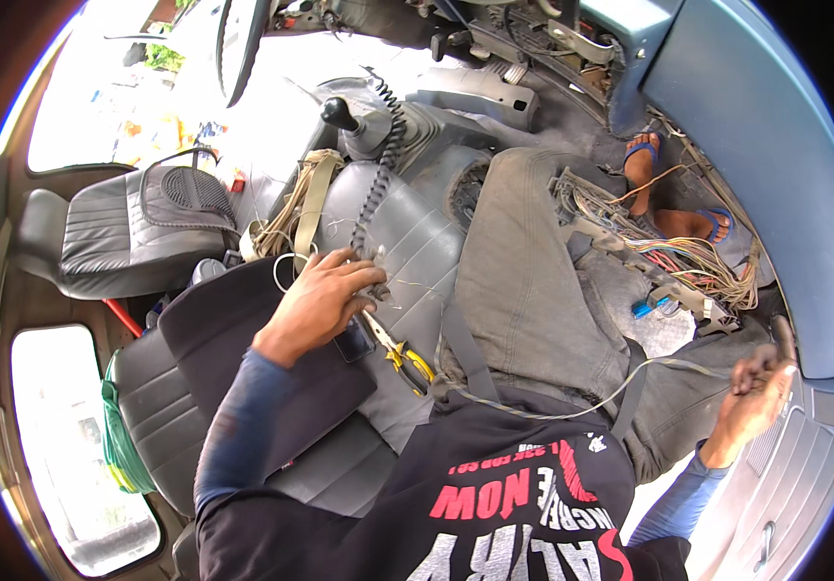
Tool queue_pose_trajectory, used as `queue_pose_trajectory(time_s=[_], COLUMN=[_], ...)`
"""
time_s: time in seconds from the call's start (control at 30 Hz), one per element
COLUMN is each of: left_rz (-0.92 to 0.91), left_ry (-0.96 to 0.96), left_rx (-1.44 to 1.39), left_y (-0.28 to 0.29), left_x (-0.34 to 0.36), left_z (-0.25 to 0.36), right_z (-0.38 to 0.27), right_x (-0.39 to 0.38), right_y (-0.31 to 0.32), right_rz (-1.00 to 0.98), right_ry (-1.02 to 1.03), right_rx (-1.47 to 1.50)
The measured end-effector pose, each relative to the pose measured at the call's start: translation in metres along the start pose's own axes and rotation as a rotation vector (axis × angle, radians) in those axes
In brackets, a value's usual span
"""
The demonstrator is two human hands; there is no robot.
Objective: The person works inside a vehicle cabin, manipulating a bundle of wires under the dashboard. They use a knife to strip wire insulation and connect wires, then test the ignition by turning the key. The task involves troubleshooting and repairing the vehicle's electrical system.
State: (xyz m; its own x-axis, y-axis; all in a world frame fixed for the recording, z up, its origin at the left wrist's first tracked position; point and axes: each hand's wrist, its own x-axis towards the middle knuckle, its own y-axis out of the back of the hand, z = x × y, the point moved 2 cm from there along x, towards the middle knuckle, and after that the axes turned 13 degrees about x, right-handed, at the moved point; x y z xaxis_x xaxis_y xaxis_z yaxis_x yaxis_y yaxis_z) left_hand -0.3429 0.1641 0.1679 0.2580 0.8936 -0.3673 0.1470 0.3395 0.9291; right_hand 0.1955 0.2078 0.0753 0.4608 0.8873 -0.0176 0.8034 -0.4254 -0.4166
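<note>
My right hand [756, 402], out by the door, is closed on the end of a long pale twisted wire [572, 414]. The wire sags across my lap toward the middle seat. My left hand [320, 295] is over that seat, its fingers curled around something small and greyish that I cannot make out. Thin loose wire strands [412, 284] lie beside its fingertips. Just below the left hand, long-nose pliers [405, 360] with yellow and black handles rest on the seat. A dark phone [353, 343] is partly visible next to them.
A wiring harness [668, 247] of many coloured wires lies across my legs, near a blue object [649, 308]. Ahead stand a gear lever [339, 114] and a coiled cable [393, 145]. The door [746, 174] bounds the right side; a grey seat [136, 228] is at left.
</note>
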Motion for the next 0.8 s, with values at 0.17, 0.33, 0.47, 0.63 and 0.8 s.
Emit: queue_pose_trajectory(time_s=[0.17, 0.33, 0.47, 0.63, 0.8], left_rz=[0.076, 0.206, 0.18, 0.008, -0.188], left_ry=[0.047, 0.005, -0.094, 0.02, 0.12], left_rx=[-0.58, -0.82, -0.62, -0.839, -1.079], left_y=[0.08, 0.08, 0.038, -0.016, -0.052], left_x=[0.001, 0.08, 0.158, 0.222, 0.234], left_z=[0.043, 0.139, 0.213, 0.267, 0.274], right_z=[-0.029, 0.003, 0.036, 0.089, 0.095], right_x=[0.007, -0.05, -0.083, -0.078, -0.071], right_y=[0.032, -0.014, -0.066, -0.05, -0.045], right_rz=[0.206, -0.004, -0.155, -0.036, 0.003], right_ry=[0.217, -0.081, -0.279, -0.315, -0.389], right_rx=[-0.052, -0.055, -0.167, -0.036, -0.119])
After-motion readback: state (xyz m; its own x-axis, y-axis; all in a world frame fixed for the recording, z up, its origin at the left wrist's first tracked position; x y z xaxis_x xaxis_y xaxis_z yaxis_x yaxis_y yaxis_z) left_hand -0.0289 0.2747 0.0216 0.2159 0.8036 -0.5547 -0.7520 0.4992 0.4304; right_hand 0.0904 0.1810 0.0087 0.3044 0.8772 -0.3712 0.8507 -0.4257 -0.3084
